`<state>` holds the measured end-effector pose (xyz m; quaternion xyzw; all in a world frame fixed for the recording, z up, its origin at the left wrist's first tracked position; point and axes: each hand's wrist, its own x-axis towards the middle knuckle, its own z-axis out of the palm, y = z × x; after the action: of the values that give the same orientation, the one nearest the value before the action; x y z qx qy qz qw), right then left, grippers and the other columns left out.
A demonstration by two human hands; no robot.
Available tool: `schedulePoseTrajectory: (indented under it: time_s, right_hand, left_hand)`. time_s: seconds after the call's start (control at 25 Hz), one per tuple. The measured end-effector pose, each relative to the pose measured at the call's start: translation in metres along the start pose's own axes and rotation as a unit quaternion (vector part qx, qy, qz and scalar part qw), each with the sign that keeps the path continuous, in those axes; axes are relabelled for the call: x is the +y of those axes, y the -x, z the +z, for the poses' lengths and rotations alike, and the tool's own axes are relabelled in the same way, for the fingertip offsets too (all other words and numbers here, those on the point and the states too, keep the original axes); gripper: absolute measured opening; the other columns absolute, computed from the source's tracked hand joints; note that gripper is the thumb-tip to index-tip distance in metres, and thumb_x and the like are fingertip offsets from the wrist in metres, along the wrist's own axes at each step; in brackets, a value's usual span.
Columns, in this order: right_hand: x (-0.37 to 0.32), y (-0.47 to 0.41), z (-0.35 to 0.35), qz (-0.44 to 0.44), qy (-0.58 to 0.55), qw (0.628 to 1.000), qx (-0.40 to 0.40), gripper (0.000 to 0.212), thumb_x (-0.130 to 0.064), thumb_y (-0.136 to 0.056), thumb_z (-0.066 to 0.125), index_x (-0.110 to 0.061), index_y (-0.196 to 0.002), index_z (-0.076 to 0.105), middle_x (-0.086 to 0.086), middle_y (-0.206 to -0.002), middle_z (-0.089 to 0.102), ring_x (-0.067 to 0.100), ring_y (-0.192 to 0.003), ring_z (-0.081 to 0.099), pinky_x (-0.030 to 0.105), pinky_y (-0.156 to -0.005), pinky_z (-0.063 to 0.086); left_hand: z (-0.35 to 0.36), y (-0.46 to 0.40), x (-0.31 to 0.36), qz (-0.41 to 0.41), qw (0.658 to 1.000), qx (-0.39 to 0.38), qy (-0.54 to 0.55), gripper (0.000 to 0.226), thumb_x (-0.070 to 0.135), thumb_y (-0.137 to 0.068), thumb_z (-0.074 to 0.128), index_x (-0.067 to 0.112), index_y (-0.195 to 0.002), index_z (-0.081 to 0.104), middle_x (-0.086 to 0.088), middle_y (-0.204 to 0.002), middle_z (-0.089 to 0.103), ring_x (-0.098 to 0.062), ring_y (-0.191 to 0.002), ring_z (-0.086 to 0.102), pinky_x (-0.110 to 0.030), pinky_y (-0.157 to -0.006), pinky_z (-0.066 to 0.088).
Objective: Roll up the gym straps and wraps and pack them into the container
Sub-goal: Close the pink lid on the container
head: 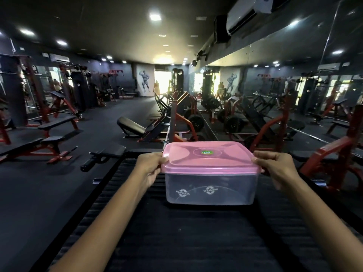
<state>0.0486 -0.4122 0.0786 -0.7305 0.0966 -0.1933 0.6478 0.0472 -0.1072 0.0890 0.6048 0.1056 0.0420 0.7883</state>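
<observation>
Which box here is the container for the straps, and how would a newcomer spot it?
Look at the black ribbed mat running up the frame's middle. At its far end, between the left hand and right hand, sits the container: clear-walled, topped by a pink lid, the only pink thing here.

Red-framed weight benches (51,143) stand on the dark floor (39,193); a mirror wall (294,85) lines the right side.
</observation>
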Motion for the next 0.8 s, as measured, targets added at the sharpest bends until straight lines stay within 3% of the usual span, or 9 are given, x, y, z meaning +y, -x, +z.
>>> schedulePoseTrajectory:
  time_s: [0.12,0.24,0.32,0.48,0.56,0.64,0.72,0.8]
  right_hand:
    - [0.006,0.035,-0.008,0.006,-0.02,1.0,-0.015,0.035,0.007,-0.081,0.066,0.008,-0.116,0.062,0.003,-0.083,0.065,0.006,-0.064,0.058,0.007,-0.043,0.044]
    - [0.006,0.054,-0.012,-0.003,-0.016,1.0,-0.011,0.033,0.007,-0.082,0.066,0.006,-0.115,0.063,0.005,-0.085,0.067,0.01,-0.071,0.059,0.01,-0.047,0.047]
    - [0.007,0.055,-0.013,0.003,0.007,1.0,-0.005,0.033,0.007,-0.081,0.067,0.003,-0.113,0.065,0.01,-0.091,0.067,0.013,-0.072,0.058,0.02,-0.054,0.048]
    - [0.007,0.041,-0.008,0.01,0.131,0.991,0.0,0.027,-0.003,-0.081,0.069,-0.003,-0.107,0.068,0.013,-0.103,0.067,0.026,-0.094,0.062,0.033,-0.074,0.049]
    - [0.002,0.028,0.002,0.0,0.209,0.978,0.005,0.024,-0.013,-0.083,0.067,-0.006,-0.106,0.07,0.015,-0.107,0.068,0.03,-0.102,0.062,0.036,-0.083,0.051]
    - [-0.005,0.009,0.016,-0.003,0.28,0.96,-0.005,0.027,-0.02,-0.086,0.061,-0.006,-0.107,0.07,0.018,-0.112,0.067,0.034,-0.106,0.061,0.038,-0.091,0.05]
    - [-0.009,-0.008,0.028,0.0,0.321,0.947,-0.015,0.034,-0.027,-0.089,0.055,-0.002,-0.109,0.066,0.022,-0.117,0.064,0.037,-0.106,0.06,0.04,-0.092,0.05]
    - [-0.008,-0.021,0.039,0.005,0.343,0.939,-0.02,0.039,-0.03,-0.094,0.047,0.002,-0.113,0.059,0.026,-0.124,0.058,0.04,-0.111,0.057,0.042,-0.095,0.046]
  left_hand:
    - [-0.02,0.024,-0.012,0.008,1.0,-0.005,-0.004,0.015,-0.015,-0.085,0.055,-0.006,-0.092,0.063,-0.014,-0.074,0.066,-0.018,-0.063,0.063,-0.018,-0.049,0.055]
    - [-0.028,0.038,-0.019,0.026,1.0,-0.005,-0.006,0.015,-0.015,-0.085,0.055,-0.002,-0.085,0.063,-0.006,-0.058,0.068,-0.009,-0.047,0.065,-0.016,-0.046,0.053]
    - [-0.028,0.04,-0.017,0.04,0.998,-0.01,-0.047,0.013,-0.011,-0.086,0.057,0.0,-0.087,0.064,-0.008,-0.067,0.067,-0.007,-0.047,0.064,-0.015,-0.045,0.052]
    - [-0.028,0.02,-0.011,0.052,0.973,-0.041,-0.22,0.003,0.001,-0.087,0.062,0.003,-0.088,0.063,-0.014,-0.081,0.063,-0.022,-0.068,0.059,-0.026,-0.058,0.048]
    - [-0.021,0.002,-0.008,0.092,0.937,-0.034,-0.336,0.008,0.011,-0.089,0.058,0.004,-0.088,0.063,-0.016,-0.086,0.061,-0.023,-0.08,0.056,-0.031,-0.07,0.043]
    - [-0.01,-0.012,-0.004,0.125,0.889,-0.004,-0.441,0.022,0.016,-0.092,0.051,0.003,-0.103,0.066,-0.016,-0.104,0.065,-0.028,-0.099,0.06,-0.033,-0.084,0.044]
    - [0.003,-0.022,-0.002,0.148,0.87,0.015,-0.471,0.032,0.012,-0.094,0.046,0.006,-0.121,0.063,-0.017,-0.126,0.061,-0.031,-0.12,0.055,-0.031,-0.1,0.04]
    - [0.013,-0.033,-0.003,0.166,0.867,0.024,-0.469,0.034,0.007,-0.095,0.044,0.007,-0.123,0.062,-0.019,-0.131,0.059,-0.033,-0.124,0.053,-0.03,-0.105,0.037]
